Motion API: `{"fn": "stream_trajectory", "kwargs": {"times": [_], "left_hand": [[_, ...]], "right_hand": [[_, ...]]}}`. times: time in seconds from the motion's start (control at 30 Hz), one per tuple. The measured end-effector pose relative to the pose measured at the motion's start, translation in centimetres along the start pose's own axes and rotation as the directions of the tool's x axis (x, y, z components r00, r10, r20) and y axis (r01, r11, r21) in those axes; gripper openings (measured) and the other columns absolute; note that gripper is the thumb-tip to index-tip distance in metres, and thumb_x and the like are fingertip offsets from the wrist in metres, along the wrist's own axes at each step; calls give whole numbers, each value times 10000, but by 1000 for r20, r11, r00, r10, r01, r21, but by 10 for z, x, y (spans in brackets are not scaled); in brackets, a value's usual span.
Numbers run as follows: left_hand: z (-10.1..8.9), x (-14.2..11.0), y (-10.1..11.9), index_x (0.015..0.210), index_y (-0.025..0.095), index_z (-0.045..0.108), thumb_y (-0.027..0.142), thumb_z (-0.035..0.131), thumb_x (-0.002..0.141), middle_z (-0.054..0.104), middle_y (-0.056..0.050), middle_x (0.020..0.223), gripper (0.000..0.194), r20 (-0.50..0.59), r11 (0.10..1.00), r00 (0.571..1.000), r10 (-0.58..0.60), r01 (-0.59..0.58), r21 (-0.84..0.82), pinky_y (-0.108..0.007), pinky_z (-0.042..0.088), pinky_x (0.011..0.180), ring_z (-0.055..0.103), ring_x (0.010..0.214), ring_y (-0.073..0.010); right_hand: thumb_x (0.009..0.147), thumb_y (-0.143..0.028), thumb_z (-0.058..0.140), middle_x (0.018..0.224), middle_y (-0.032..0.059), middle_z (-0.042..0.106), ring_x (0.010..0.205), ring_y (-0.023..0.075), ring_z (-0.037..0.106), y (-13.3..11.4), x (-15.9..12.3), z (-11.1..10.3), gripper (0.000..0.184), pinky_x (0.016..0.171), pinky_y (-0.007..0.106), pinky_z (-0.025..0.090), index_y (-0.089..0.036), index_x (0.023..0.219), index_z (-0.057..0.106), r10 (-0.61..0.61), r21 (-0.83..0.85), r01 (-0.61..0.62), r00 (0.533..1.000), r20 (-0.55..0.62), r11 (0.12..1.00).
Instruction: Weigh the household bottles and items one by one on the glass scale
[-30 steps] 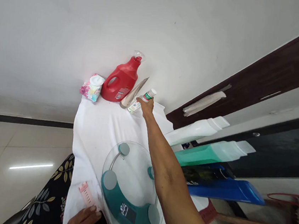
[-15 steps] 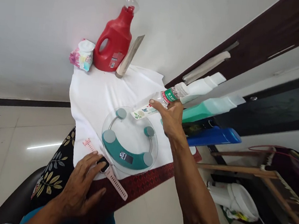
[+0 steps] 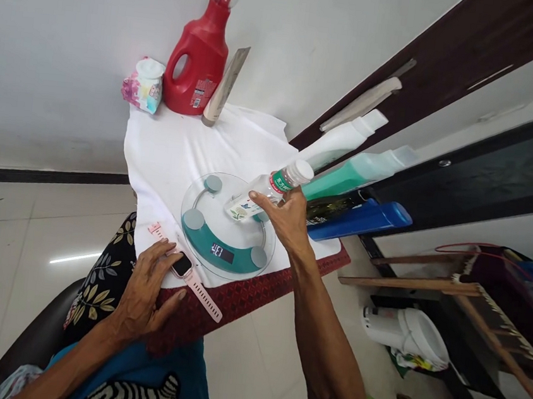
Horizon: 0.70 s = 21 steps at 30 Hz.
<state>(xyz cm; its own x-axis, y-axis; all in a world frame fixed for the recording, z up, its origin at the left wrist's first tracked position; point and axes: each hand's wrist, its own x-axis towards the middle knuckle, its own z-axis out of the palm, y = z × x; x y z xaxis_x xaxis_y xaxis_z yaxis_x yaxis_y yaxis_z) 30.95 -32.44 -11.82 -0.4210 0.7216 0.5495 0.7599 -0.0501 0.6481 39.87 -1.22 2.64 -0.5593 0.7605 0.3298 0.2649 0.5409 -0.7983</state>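
A clear plastic bottle (image 3: 247, 205) with a green and red label and a white cap is gripped by my right hand (image 3: 288, 221), tilted over the round glass scale (image 3: 205, 240). Its base is close to the glass; whether it touches I cannot tell. Lit digits show on the scale's display. My left hand (image 3: 148, 282) lies with fingers spread at the table's near edge, its fingertips against a pink-strapped smartwatch (image 3: 182, 265). The watch lies face up beside the scale. A white cloth (image 3: 167, 145) spreads under the scale.
At the back stand a wipes packet (image 3: 144, 85), a red jug (image 3: 200, 59) and a beige tube (image 3: 225, 87). Along the right side are a white bottle (image 3: 337, 140), a green bottle (image 3: 355, 174), a dark bottle (image 3: 332, 209) and a blue bottle (image 3: 364, 221). A wooden frame (image 3: 410, 283) stands beyond.
My right hand has brought the bottle slightly left and lower over the scale. The view has shifted a little. My left hand stays at the watch.
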Motion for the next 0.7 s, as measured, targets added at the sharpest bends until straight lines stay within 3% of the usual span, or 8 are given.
{"fn": "stream_trajectory", "kwargs": {"times": [0.1, 0.2, 0.33, 0.4, 0.5, 0.6, 0.7], "left_hand": [[3, -1, -1, 1620, 204, 512, 269, 623, 1098, 574, -210, 1608, 538, -22, 1000, 1000, 0, 0, -17, -618, 523, 1273, 538, 1561, -391], [1, 2, 0, 1597, 185, 520, 251, 623, 1099, 582, -208, 1592, 513, -32, 1000, 999, 17, -18, -13, -579, 530, 1273, 548, 1544, -368], [-3, 3, 1, 1600, 183, 520, 229, 642, 1091, 591, -199, 1588, 526, -17, 1000, 1000, 23, -23, 5, -543, 530, 1276, 558, 1532, -354], [-2, 2, 0, 1611, 187, 525, 234, 638, 1091, 588, -197, 1601, 535, -27, 1000, 1000, 13, -13, -10, -547, 525, 1282, 552, 1542, -361], [-2, 0, -2, 1628, 204, 525, 248, 637, 1089, 589, -191, 1608, 552, -13, 1000, 1000, 3, -3, -19, -554, 533, 1276, 553, 1546, -370], [-1, -1, -3, 1640, 221, 512, 254, 645, 1086, 592, -184, 1608, 571, 16, 1000, 1000, 5, -4, -9, -550, 541, 1269, 558, 1547, -369], [1, -2, -3, 1635, 226, 522, 262, 634, 1095, 596, -174, 1614, 552, 15, 1000, 1000, -15, 15, -3, -528, 522, 1283, 551, 1556, -354]], "right_hand": [[750, -634, 981, 1252, 85, 806, 1187, 325, 744, -1, -5, -1, 664, 1070, 584, 612, -281, 1220, 672, 6, 77, -10, 999, 46, 997], [740, -728, 955, 1451, 146, 758, 1372, 361, 704, 8, -20, -8, 773, 1120, 597, 605, -276, 1293, 659, 44, 135, -43, 999, -9, 990], [887, -894, 702, 1479, 203, 746, 1380, 377, 721, 28, -50, -20, 800, 1090, 623, 623, -250, 1360, 657, 187, 228, -144, 966, -180, 963], [894, -907, 671, 1443, 200, 760, 1360, 379, 734, 34, -59, -24, 795, 1085, 631, 625, -245, 1335, 665, 217, 232, -161, 947, -238, 959], [810, -854, 810, 1480, 195, 739, 1409, 387, 705, 30, -57, -21, 835, 1145, 639, 594, -251, 1367, 657, 148, 164, -111, 960, -238, 980], [806, -738, 890, 1546, 173, 704, 1458, 369, 664, 15, -42, -7, 793, 1189, 606, 571, -271, 1399, 646, 51, 86, -39, 988, -149, 996], [814, -613, 921, 1386, 110, 783, 1289, 336, 738, 0, -24, 11, 632, 1149, 584, 592, -287, 1287, 658, 40, 56, -36, 996, -80, 998]]}}
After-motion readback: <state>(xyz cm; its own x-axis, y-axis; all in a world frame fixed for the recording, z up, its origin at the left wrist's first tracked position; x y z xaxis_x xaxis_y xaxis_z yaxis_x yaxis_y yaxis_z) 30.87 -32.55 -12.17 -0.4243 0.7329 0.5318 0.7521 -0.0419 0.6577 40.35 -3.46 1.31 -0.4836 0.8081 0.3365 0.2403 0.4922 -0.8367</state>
